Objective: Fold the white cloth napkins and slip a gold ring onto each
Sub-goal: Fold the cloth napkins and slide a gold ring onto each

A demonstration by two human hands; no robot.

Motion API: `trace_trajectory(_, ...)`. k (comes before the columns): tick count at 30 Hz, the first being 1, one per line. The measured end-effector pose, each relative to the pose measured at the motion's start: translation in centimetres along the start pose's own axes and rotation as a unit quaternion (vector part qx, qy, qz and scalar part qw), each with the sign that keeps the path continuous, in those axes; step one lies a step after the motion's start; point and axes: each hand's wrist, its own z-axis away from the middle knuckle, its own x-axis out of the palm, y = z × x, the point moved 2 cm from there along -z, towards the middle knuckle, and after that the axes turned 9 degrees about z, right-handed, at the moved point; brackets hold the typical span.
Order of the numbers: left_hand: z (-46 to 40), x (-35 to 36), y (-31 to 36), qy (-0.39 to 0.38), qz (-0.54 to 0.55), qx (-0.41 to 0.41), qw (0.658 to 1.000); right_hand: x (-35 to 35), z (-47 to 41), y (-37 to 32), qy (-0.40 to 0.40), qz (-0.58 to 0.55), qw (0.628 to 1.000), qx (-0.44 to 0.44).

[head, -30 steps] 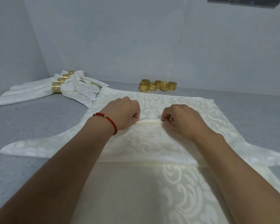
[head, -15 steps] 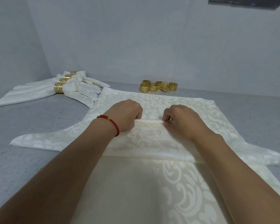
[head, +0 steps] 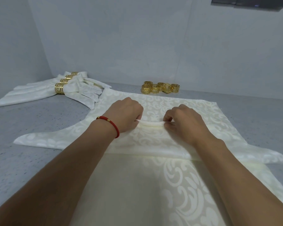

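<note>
Now both hands are pinching a raised pleat [head: 151,123] in the white napkin [head: 194,111] spread on the grey worktop [head: 31,121]: the left hand [head: 126,117], with a red bracelet [head: 110,123] at the wrist, is gripping the pleat's left end with curled fingers, and the right hand [head: 185,123] is nipping the right end between thumb and fingertips. Compared with a second ago, the pinched ridge is standing taller and rounder off the cloth, and the folded layer near the person is sitting a little further forward, so the accordion fold seems to be gaining another pleat. The napkin is lying in the middle of the worktop on top of another patterned cloth [head: 178,193] nearest the camera. Finished napkins [head: 39,92], each wearing a gold ring [head: 59,88], are lying fanned at far left. Loose gold rings [head: 160,88] are waiting in a cluster just beyond the napkin's far edge, well apart from the hands. Judging from the flat cloth beyond the ridge, several pleats are left to make before a ring can go on.
</note>
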Motion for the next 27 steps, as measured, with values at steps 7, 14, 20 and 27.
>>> trace_trajectory(7,0.1,-0.1,-0.2,-0.064,0.037,-0.015,0.997,0.0,-0.2,0.3,-0.065,-0.022,0.997,0.016)
trace_trajectory(14,0.1,0.1,-0.4,-0.068,0.065,-0.032,0.995,0.1,-0.1,0.4,-0.061,-0.054,0.997,-0.001)
trace_trajectory(20,0.3,-0.2,0.4,-0.033,0.002,-0.021,0.999,-0.2,0.0,0.2,-0.019,-0.011,1.0,-0.012)
trace_trajectory(27,0.6,-0.3,0.7,-0.096,0.007,-0.03,0.995,-0.8,0.0,0.3,-0.068,-0.014,0.997,-0.021)
